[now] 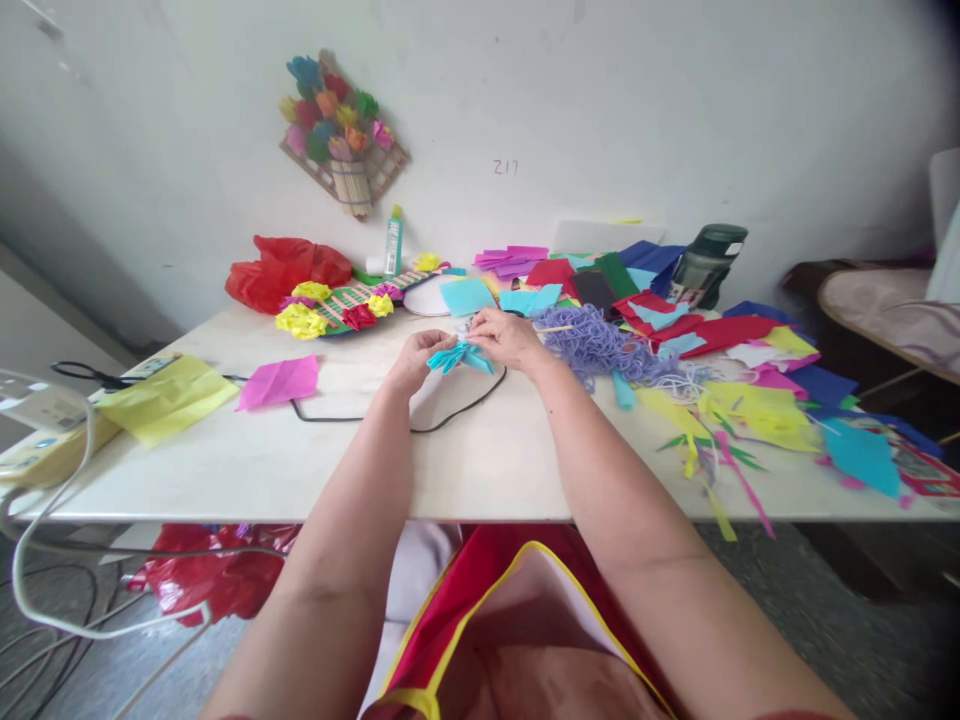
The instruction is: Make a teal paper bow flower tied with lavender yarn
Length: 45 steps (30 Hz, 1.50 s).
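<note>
A piece of pleated turquoise paper (459, 356) is bunched between my two hands above the middle of the table. My left hand (414, 360) pinches its left side. My right hand (507, 338) has its fingers closed at the upper right of the same paper. From behind the right hand a thin wooden stick (555, 329) points right; whether the hand grips it is hidden. Just right of that hand lies a tangle of purple yarn (600, 345). A flat turquoise sheet (466, 297) rests beyond the hands.
A decorated green panel with paper flowers (349, 305) and a glue tube (394, 242) are at the back. Coloured paper sheets (765, 415) and a dark bottle (707, 265) occupy the right. A black cord (442, 425) crosses the table; a power strip (60, 445) sits left.
</note>
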Each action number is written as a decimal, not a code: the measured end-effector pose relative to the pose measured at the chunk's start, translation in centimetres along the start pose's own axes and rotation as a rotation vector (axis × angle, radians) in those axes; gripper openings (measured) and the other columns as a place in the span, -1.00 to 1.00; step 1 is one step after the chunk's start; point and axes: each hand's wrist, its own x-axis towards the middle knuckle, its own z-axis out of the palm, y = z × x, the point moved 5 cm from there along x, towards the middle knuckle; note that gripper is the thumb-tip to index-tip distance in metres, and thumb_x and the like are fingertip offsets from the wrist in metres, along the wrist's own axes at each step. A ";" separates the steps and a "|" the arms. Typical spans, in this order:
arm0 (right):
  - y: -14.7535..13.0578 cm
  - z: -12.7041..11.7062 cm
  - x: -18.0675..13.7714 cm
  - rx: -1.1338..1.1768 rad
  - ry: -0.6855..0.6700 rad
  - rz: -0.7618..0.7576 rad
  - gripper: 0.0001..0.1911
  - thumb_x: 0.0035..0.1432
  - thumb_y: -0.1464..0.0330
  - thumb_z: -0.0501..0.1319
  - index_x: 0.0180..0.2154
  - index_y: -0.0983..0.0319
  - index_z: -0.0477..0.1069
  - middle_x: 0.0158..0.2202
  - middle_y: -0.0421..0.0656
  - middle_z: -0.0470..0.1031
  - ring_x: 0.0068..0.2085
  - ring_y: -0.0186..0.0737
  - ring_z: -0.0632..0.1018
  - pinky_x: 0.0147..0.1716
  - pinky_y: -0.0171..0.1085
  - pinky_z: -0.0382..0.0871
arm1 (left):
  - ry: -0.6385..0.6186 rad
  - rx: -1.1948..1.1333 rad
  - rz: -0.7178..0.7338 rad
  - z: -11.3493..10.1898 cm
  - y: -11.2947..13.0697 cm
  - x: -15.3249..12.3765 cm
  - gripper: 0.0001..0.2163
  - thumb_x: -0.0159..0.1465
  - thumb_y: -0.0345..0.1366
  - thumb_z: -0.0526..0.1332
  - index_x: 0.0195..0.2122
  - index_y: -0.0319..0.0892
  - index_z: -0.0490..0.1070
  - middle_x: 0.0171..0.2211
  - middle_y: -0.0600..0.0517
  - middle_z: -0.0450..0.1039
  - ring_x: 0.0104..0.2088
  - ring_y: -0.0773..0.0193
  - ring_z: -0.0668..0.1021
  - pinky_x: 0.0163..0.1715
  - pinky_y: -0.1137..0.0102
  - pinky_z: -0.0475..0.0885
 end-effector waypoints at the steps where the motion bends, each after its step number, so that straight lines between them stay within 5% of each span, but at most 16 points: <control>1: -0.1 0.0 0.0 -0.008 -0.010 -0.004 -0.81 0.16 0.32 0.18 -0.30 0.14 0.58 -0.14 -0.19 0.50 -0.19 -0.27 0.51 -0.30 -0.32 0.30 | 0.000 0.008 -0.002 0.1 0.1 -0.1 -0.70 -0.02 -0.11 0.37 -0.57 -0.26 0.40 -0.67 0.06 0.37 -0.64 0.40 0.38 -0.61 0.47 0.24; 6: -0.2 -0.3 0.0 -0.010 0.000 -0.026 -0.84 0.14 0.34 0.19 -0.33 0.16 0.57 -0.15 -0.20 0.51 -0.20 -0.28 0.51 -0.31 -0.33 0.29 | -0.006 0.009 -0.020 0.3 0.4 -0.4 -0.72 0.01 -0.12 0.36 -0.55 -0.26 0.41 -0.66 0.10 0.34 -0.66 0.45 0.31 -0.64 0.49 0.13; 23: -0.4 -0.1 0.2 0.026 0.092 -0.027 -0.90 0.07 0.37 0.26 -0.36 0.14 0.57 -0.14 -0.22 0.50 -0.21 -0.28 0.52 -0.27 -0.32 0.31 | -0.061 -0.269 -0.098 0.3 -1.1 0.1 -0.68 0.05 -0.14 0.33 -0.28 -0.29 0.46 -0.47 -0.04 0.52 -0.45 0.20 0.58 -0.34 0.31 0.47; 33: -0.6 -0.4 0.2 0.005 0.101 -0.018 -0.90 0.06 0.39 0.25 -0.38 0.14 0.57 -0.12 -0.21 0.49 -0.19 -0.25 0.51 -0.28 -0.30 0.32 | -0.028 -0.286 -0.141 0.2 -0.9 0.0 -0.75 -0.10 -0.36 0.32 -0.35 -0.29 0.49 -0.49 -0.03 0.54 -0.49 0.24 0.57 -0.38 0.38 0.44; 45: -0.8 -0.3 0.2 0.004 0.095 -0.023 -0.89 0.06 0.41 0.24 -0.40 0.14 0.56 -0.14 -0.21 0.49 -0.20 -0.26 0.50 -0.28 -0.31 0.31 | 0.036 -0.298 -0.160 0.2 -0.8 -0.1 -0.81 -0.14 -0.40 0.32 -0.45 -0.28 0.45 -0.55 0.00 0.50 -0.53 0.29 0.53 -0.47 0.45 0.38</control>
